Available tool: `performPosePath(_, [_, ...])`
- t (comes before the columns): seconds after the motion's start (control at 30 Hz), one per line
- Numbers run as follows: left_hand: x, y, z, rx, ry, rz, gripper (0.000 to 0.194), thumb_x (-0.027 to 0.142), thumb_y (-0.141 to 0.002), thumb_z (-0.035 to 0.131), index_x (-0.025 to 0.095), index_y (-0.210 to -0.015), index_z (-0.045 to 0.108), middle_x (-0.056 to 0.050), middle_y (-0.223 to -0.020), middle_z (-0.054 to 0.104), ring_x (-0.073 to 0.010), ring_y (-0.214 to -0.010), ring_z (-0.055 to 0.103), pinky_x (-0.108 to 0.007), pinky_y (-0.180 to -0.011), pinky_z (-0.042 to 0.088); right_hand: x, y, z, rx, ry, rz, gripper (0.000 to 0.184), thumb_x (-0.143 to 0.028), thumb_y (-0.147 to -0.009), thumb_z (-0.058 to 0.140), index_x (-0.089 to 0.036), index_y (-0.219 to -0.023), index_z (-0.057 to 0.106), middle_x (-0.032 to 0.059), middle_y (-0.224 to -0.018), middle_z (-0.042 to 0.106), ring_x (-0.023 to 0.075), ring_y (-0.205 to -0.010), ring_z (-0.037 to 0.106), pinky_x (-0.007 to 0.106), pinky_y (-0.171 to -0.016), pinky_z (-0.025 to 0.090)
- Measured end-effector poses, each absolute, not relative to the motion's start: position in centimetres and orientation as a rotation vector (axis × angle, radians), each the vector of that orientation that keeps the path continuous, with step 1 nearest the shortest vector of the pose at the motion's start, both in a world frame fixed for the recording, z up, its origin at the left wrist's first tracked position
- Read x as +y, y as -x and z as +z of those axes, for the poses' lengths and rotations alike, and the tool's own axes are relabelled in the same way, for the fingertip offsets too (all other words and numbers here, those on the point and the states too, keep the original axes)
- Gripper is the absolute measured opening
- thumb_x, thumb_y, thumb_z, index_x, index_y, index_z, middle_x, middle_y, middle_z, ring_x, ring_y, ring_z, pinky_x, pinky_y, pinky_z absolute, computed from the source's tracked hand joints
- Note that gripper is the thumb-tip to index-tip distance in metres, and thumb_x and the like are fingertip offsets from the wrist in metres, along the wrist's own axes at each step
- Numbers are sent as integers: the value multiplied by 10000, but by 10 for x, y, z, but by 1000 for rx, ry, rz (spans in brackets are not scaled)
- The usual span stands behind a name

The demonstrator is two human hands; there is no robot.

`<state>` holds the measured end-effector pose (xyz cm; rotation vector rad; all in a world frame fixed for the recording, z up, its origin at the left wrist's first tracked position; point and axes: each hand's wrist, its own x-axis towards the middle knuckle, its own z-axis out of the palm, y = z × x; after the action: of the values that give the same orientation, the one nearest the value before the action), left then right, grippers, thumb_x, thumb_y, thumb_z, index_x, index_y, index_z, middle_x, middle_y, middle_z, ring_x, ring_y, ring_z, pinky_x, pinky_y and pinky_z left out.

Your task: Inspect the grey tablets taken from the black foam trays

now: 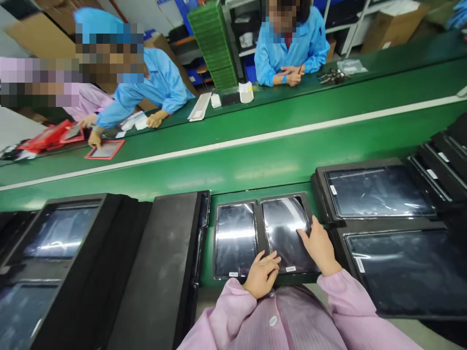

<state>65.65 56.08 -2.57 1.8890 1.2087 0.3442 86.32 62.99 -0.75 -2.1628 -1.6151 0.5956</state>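
Two glossy black tablet screens lie side by side in a black foam tray right in front of me. My left hand rests with curled fingers on the near edge of the tray, between the left screen and the right screen. My right hand lies on the right screen's right side, fingers stretched along its surface. Neither hand has anything lifted. Pink sleeves cover both my arms.
Stacked black trays with larger screens stand at left and at right. A green conveyor belt with a white stripe runs across. Beyond it, two people in blue coats work; one touches a red-framed tablet. Green trays are stacked behind.
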Motion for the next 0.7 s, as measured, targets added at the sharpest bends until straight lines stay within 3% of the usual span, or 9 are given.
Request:
performPosePath(0.17, [568,-662,-19,1265,-1688,328,180,109,-753,499,221,-782,637,-65,-1150,670,-209,-1223,507,-502,-1104,230,651,-868,-6,-1395,2270,920,397,-331,-706,574,-77,-1011,588,232,-963,626,373,-964,583,464,-829,425])
performPosePath(0.3, [573,-664,-12,1305,-1458,422,148,115,-701,536,224,-696,635,-50,-1100,693,-220,-1186,542,-480,-1111,227,659,-874,-3,-1275,2182,1049,314,-456,-663,570,-163,-769,610,87,-687,632,284,-727,614,379,-676,460])
performPosePath(0.4, [577,-663,-8,1340,-1322,527,127,138,-687,551,225,-674,643,-43,-983,735,-220,-1086,617,-423,-1067,329,655,-873,4,-1215,2024,1146,381,-559,-648,533,-184,-677,588,22,-609,602,231,-669,596,325,-628,463])
performPosePath(0.5, [583,-650,-4,1461,-1263,653,150,166,-715,519,217,-766,651,-54,-1017,723,-200,-1034,636,-363,-997,411,646,-867,16,-1166,1895,1195,456,-619,-624,512,-176,-697,594,18,-653,624,215,-697,598,311,-650,477])
performPosePath(0.7, [606,-592,-6,1949,-994,894,306,179,-724,498,160,-1016,585,-145,-1219,592,-240,-1208,490,-398,-1071,299,642,-809,20,-649,1538,1479,463,-550,-483,705,-181,-748,618,30,-730,669,233,-791,626,303,-712,501])
